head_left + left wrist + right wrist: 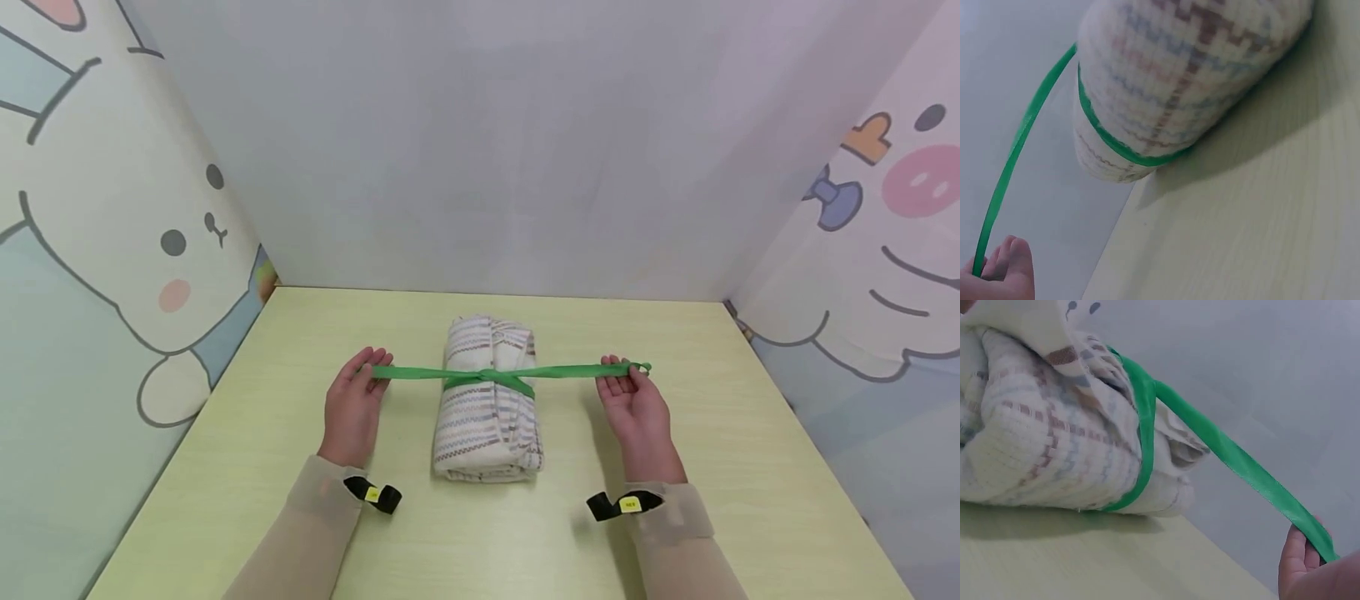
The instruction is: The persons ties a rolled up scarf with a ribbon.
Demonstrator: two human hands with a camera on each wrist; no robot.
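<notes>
A folded, striped cloth bundle lies lengthwise on the table, a green ribbon wrapped around its middle and crossed in a knot on top. To the left of the bundle, my left hand pinches one ribbon end between thumb and fingers. My right hand pinches the other end on the right, where a short curled tail sticks out past the thumb. Both ribbon ends stretch nearly straight out sideways. In the left wrist view the ribbon runs from the cloth down to the fingers.
The pale yellow wooden table meets a plain light wall at the back. Cartoon-printed panels stand at the left and right sides. A black strap sits on each wrist.
</notes>
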